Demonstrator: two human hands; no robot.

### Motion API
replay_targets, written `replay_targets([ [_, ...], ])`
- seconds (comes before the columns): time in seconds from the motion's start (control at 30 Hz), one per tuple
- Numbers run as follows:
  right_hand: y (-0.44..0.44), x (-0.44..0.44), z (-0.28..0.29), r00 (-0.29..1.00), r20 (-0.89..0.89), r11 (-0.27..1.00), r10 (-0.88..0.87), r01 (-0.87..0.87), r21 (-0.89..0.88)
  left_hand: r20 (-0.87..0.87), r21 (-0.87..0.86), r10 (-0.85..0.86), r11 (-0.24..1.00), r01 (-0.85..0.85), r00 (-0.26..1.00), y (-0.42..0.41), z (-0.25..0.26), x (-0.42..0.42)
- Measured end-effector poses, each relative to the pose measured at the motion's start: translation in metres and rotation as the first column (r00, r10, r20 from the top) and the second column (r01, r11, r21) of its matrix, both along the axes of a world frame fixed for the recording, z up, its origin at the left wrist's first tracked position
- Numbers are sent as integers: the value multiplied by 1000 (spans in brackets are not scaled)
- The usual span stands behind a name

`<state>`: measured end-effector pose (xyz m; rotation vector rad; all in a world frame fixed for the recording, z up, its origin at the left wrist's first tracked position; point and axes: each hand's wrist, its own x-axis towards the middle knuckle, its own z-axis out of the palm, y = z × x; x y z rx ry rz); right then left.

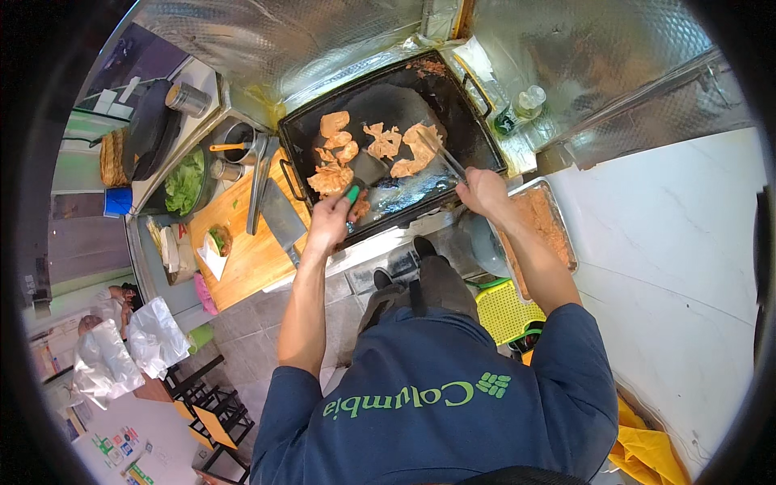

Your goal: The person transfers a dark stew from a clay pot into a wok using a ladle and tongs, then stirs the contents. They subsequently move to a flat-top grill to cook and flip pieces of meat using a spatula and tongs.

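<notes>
A black rectangular griddle (pixel 473 145) with side handles lies before me, bearing several pieces of browned meat (pixel 383 142). My left hand (pixel 329 223) grips the green handle of a spatula (pixel 370 168), its flat blade resting on the griddle between meat pieces. In my right hand (pixel 483 193) are metal tongs (pixel 445 156), their tips at a large curved piece of meat (pixel 418 148). Darker minced bits (pixel 429 66) lie in the griddle's far corner, and more sit beside my left hand.
Left of the griddle, a wooden cutting board (pixel 236 273) holds a cleaver (pixel 282 215), long tongs (pixel 257 188) and a filled bun (pixel 219 239). Lettuce (pixel 185 182) fills a bowl behind it. A tray of orange-brown food (pixel 570 245) sits under my right forearm. A bottle (pixel 504 124) stands by the griddle's right edge.
</notes>
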<state>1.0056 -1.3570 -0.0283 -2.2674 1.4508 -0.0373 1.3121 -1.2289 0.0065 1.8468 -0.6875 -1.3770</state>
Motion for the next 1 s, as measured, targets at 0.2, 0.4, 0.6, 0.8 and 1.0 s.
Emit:
replay_targets([
  [0.2, 12, 68, -8, 993, 84, 991, 85, -93, 99, -124, 9, 127, 992, -127, 984, -22, -8, 35],
  [0.4, 5, 96, -28, 988, 85, 989, 129, -134, 55, -27, 122, 30, 992, -26, 999, -20, 3, 59],
  [0.6, 9, 96, -21, 990, 69, 989, 121, -126, 73, -54, 148, 64, 987, -55, 997, -1, 8, 66],
  [0.8, 21, 87, -22, 981, 44, 979, 191, -193, 68, -113, 6, 98, 995, -98, 989, 0, -14, 55],
  [1.0, 19, 62, -2, 966, -26, 956, 258, -252, 147, -50, -16, 80, 997, -81, 996, -9, -26, 54],
])
